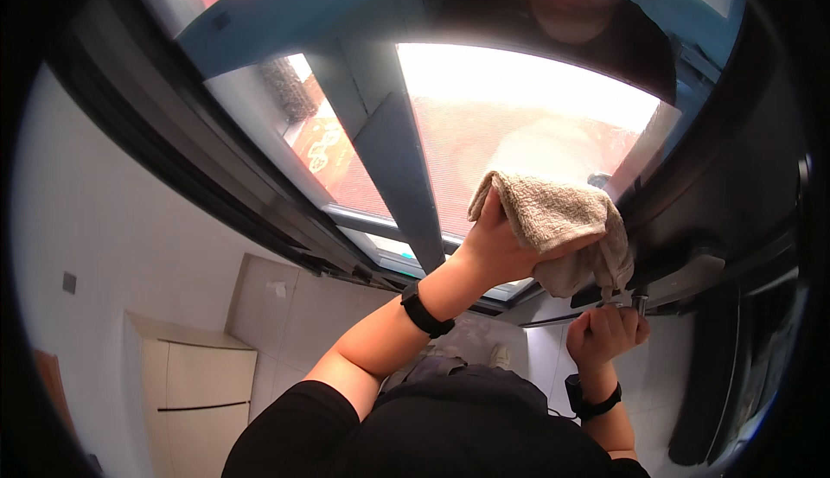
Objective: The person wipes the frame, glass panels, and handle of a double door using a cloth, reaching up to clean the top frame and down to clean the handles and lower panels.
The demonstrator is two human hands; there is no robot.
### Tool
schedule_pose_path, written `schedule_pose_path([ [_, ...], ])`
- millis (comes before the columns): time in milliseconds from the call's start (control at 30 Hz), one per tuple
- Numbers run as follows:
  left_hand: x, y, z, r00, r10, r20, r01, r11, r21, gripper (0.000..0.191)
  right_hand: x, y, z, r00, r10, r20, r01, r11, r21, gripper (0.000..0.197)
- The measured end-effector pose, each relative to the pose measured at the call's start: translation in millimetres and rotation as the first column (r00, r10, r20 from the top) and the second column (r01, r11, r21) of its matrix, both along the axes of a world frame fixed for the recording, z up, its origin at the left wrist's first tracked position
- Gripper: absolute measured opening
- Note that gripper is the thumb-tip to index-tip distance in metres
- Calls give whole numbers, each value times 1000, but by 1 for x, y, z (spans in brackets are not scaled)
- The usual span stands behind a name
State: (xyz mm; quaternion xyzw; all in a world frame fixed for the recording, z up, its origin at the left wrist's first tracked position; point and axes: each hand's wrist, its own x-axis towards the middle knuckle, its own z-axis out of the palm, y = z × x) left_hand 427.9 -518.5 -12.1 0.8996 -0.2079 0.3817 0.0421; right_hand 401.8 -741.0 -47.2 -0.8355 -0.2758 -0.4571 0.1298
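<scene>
A folded beige terry cloth [557,209] lies over the fingers of my left hand [502,248], its loose end hanging down on the right. My thumb clamps its left edge. The cloth is in front of a glass pane [519,125]; whether it presses on the glass I cannot tell. My right hand [606,335] is a fist around a metal door handle [640,303], lower and to the right, just under the hanging cloth. Most of the handle is hidden by the fingers. Each wrist wears a black band.
A dark door frame [162,115] curves along the left, beside a white wall [130,219] with a small socket or switch [69,282]. A pale cabinet [201,381] stands lower left on the tiled floor [292,329]. Through the glass shows a red ribbed mat [447,154]; a person's reflection is above.
</scene>
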Motion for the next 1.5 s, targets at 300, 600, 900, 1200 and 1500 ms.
schedule_pose_path([
  [300,-7,1,3,999,46,-15,-47,998,-35,70,3,0,-6,996,27,80,-17,992,-128,15],
  [600,-9,-1,-10,998,26,-62,-30,997,-66,72,5,-4,-17,996,41,76,-32,992,-120,14],
  [900,-10,-4,-9,996,-22,-83,13,994,-110,60,3,-10,-10,987,86,134,-71,991,-115,14],
  [1200,-5,-16,-40,988,-117,-97,87,957,-276,46,6,4,3,991,51,125,-65,992,111,13],
  [1500,2,3,-76,997,67,45,-71,991,111,54,5,6,10,992,109,-71,-93,976,196,14],
])
